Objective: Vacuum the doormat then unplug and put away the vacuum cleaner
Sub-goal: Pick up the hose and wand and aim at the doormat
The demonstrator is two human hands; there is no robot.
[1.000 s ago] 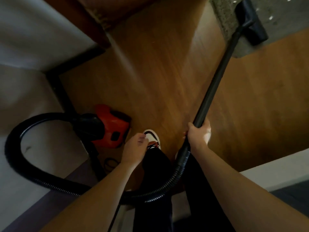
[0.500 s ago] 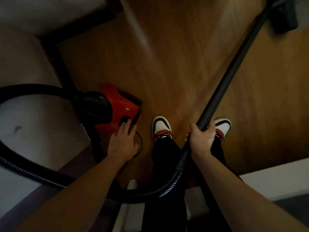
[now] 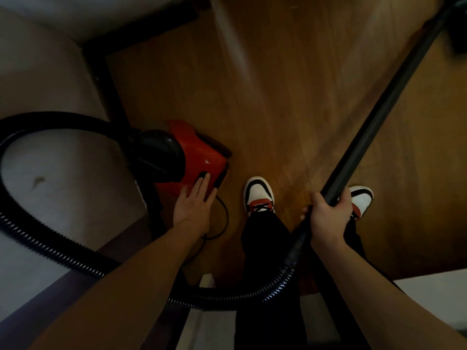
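A small red and black vacuum cleaner [image 3: 199, 157] sits on the wooden floor at the left, against a wall. My left hand [image 3: 195, 205] lies on its rear top with straight fingers pressing a dark button. My right hand [image 3: 328, 215] grips the black wand [image 3: 379, 109], which runs up to the dark floor head [image 3: 458, 29] at the top right corner. A ribbed black hose [image 3: 50, 251] loops from the vacuum's front round the left and back under my arms to the wand. The doormat is out of view.
My two white, black and red shoes [image 3: 259, 195] stand on the floor [image 3: 290, 97] between vacuum and wand. A thin black cord [image 3: 223, 223] curls behind the vacuum. Pale walls with dark skirting [image 3: 111, 79] close the left side; a white ledge [image 3: 434, 294] lies at the lower right.
My left hand went down from mid-air onto the vacuum's rear and now presses its button. The view tilted down, so the doormat and most of the floor head left the frame.
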